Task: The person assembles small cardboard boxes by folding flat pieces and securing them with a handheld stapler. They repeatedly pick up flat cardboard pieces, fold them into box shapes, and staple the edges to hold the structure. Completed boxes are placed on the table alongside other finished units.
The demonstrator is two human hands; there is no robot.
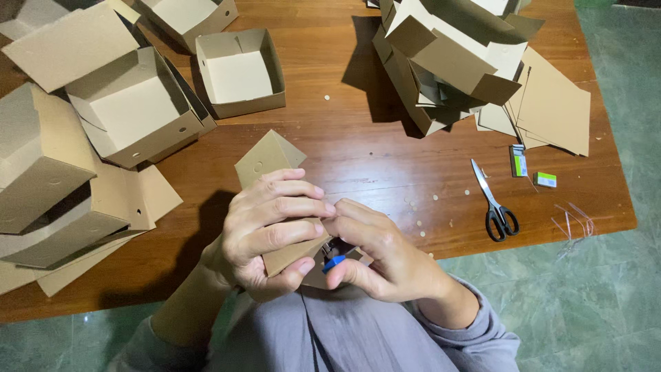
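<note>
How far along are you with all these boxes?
Done: folded boxes piled left and in a stack at right. In hand: left hand grips a cardboard piece; right hand works a blue tool on it. Left: flat sheets at right.

Bright overhead light; hard shadows; table glare; sharp focus.

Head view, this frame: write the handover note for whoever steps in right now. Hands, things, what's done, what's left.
Left hand: gripping a folded cardboard piece held above the lap.
Right hand: pinching a small blue-handled tool against the cardboard's lower edge; what kind of tool is not clear.
Done: folded open boxes stacked on the wooden table, left and top right.
Left: the piece in hand is not yet a box; flat sheets lie at the right.
Scissors lie unused on the table, right.
</note>
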